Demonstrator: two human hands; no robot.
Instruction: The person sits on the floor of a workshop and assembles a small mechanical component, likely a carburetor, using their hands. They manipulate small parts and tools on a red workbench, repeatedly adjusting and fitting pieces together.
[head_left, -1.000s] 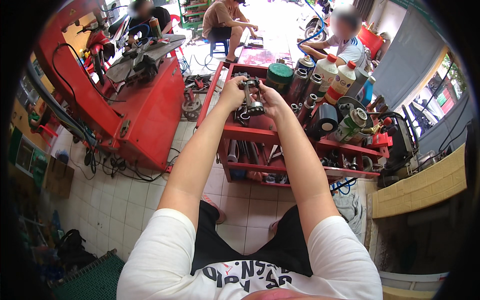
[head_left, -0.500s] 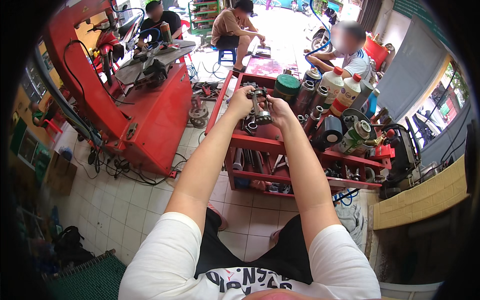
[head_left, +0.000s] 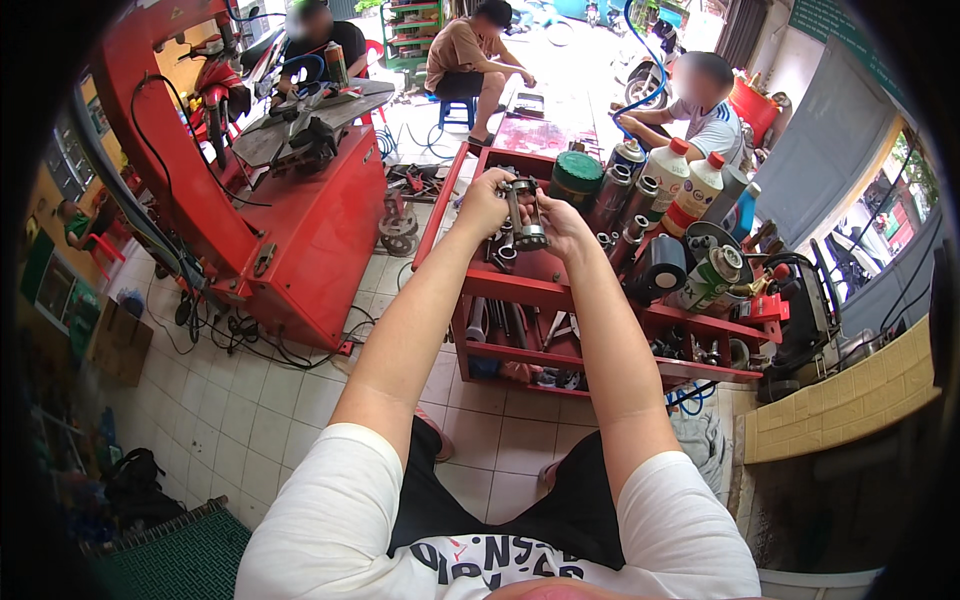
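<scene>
Over the red tool cart [head_left: 530,287], both my hands hold a dark metal part [head_left: 529,240]. It has a round, ring-like piece at each end, joined by straight bars, and stands roughly upright. My left hand [head_left: 486,202] grips its left side near the top, fingers wrapped round it. On the right side my right hand [head_left: 563,226] closes on the part, with fingertips showing between the bars. Just beyond my right hand stands a green-lidded tin [head_left: 577,176]. Several metal sockets lie on the cart top beneath the part, partly hidden by my hands.
White bottles with red caps [head_left: 668,165], spray cans [head_left: 708,275] and metal cylinders crowd the cart's right side. Wrenches [head_left: 500,322] lie on its lower shelf. To the left rises a red machine [head_left: 315,240] with cables on the floor. Beyond the cart sit several people, one on a blue stool [head_left: 457,112].
The metal part has turned slightly between my hands and now stands more upright. My hands keep nearly the same place. The person seated at right has shifted a little.
</scene>
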